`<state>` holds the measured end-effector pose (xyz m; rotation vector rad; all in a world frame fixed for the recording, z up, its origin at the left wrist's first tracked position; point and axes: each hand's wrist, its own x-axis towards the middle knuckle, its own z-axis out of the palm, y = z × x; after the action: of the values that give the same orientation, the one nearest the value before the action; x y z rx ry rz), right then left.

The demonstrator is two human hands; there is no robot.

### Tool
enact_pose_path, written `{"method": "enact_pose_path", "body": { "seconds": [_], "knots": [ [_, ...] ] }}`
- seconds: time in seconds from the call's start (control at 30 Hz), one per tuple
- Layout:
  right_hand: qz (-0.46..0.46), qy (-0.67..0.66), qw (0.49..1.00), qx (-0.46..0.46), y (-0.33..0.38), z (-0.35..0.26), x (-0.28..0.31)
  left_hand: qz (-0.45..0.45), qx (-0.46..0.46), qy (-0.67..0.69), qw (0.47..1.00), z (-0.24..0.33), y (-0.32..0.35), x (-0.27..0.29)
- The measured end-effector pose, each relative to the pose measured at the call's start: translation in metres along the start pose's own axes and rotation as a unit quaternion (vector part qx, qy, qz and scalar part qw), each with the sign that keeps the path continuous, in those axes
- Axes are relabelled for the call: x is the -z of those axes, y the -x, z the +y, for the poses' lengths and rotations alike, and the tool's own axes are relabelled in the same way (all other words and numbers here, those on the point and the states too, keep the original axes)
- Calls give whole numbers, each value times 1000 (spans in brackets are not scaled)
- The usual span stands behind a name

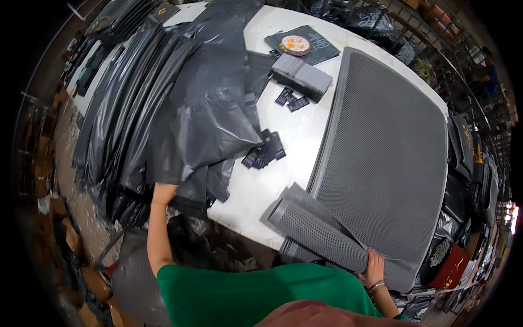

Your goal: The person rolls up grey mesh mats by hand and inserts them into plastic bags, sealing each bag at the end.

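Clenching the rolled grey mesh mat (321,237) is the right hand (375,267), roll running up-left, while the left hand (163,192) is gripping grey poly bags (190,120).

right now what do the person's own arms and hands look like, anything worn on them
Both forearms are bare, with no gloves on the hands. The left hand has nothing visible on it or its wrist. The right hand has a thin, light metallic bracelet around the wrist. A green short-sleeved top covers the shoulders and upper arms; no watch or rings can be made out.
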<state>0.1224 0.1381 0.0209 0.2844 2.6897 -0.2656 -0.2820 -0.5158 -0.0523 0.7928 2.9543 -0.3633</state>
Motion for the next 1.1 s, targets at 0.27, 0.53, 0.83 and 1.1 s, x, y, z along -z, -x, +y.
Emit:
{"method": "enact_pose_path", "body": {
  "seconds": [0.27,0.53,0.83,1.1],
  "knots": [
    [24,-7,999,25,4,2,0,156,208,439,860,4,22,-11],
    [48,6,998,32,8,1,-3,161,234,877,386,22,-125,14],
    [93,11,995,39,18,-7,-11,-53,-24,51,997,101,29,62],
    [87,-19,996,3,12,2,-8,180,170,284,926,130,79,67]
  ]
}}
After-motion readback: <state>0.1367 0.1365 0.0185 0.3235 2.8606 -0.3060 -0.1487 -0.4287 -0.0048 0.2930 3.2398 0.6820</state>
